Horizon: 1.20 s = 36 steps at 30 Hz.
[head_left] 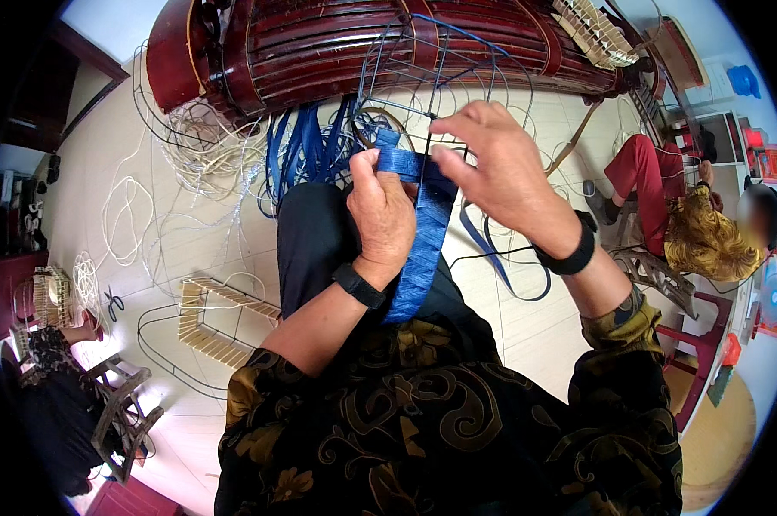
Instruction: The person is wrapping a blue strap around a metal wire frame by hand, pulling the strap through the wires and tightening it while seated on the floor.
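My left hand (380, 215) is closed on a blue woven strip (423, 249), its thumb near the strip's folded upper end. The strip hangs from a black wire frame (431, 67) down over my lap. My right hand (492, 163) is beside the frame's upright wire, thumb and index finger apart, fingertips close to the wire and strip; whether they touch is unclear. Loose blue strips (307, 138) lie beyond my left hand.
A dark red wooden bench (294, 52) runs along the top. Tangled pale cords (191, 129), scissors (113, 305) and a cord-wrapped frame (191, 322) lie on the floor. Co-workers sit at right (698, 232) and lower left (53, 404), beside wooden stools (126, 408).
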{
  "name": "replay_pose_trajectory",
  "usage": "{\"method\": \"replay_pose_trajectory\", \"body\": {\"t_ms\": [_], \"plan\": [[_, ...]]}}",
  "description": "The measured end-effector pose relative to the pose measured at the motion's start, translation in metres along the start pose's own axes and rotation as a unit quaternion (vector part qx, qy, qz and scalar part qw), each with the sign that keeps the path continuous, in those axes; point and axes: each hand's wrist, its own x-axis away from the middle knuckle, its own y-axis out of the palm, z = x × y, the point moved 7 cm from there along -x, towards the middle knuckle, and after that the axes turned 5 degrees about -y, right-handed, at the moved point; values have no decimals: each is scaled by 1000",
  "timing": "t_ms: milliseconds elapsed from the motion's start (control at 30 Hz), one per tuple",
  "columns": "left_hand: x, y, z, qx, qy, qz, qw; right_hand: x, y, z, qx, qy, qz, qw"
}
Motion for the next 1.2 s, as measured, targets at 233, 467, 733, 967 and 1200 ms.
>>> {"method": "replay_pose_trajectory", "body": {"t_ms": [233,467,733,967,1200], "plan": [[7,1,2,39,-28,-8,999,-20,27,-16,45,-105,-83,990],[3,-2,6,61,14,6,998,-23,28,-17,-25,-63,-81,994],[0,-5,18,-9,86,-15,996,-38,20,-37,-222,-2,-166,961],[-10,-33,53,13,128,-5,992,-23,0,-33,-303,6,-33,952],[-23,-65,60,47,54,-5,997,61,78,0,-389,350,-133,842]]}}
